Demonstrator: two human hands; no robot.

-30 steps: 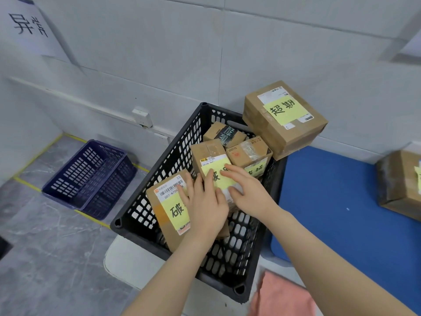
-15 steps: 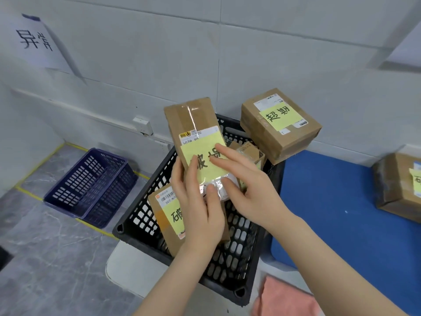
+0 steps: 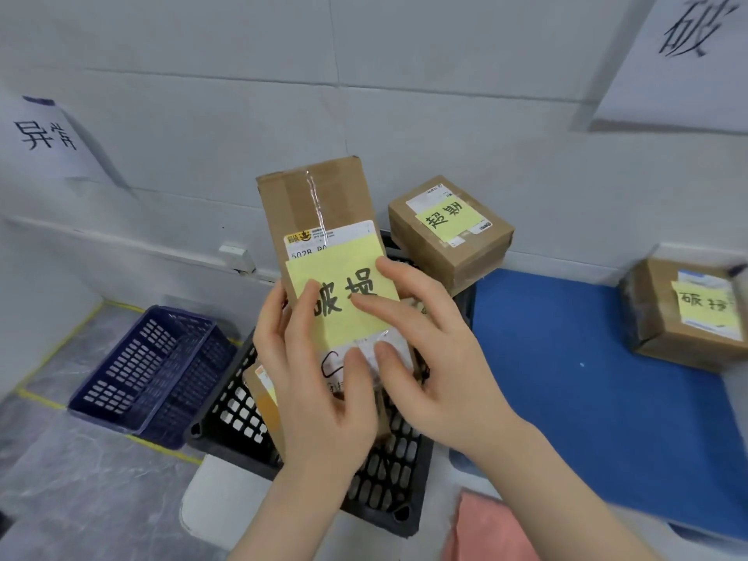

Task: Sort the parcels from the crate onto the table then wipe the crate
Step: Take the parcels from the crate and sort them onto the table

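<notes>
I hold a long cardboard parcel with a yellow note upright above the black crate. My left hand grips its lower left side and my right hand its lower right, fingers over the note. Another parcel with a yellow note leans inside the crate, mostly hidden behind my left hand. A box with a yellow note rests at the back on the crate's far corner. A further labelled box sits on the blue table at the right.
A pink cloth lies at the lower right by the crate. A dark blue basket stands on the floor at the left, inside yellow tape lines. Paper signs hang on the wall at upper left and upper right.
Both hands took the long parcel out of the crate and raised it upright toward the camera. The view has tilted up and moved closer.
</notes>
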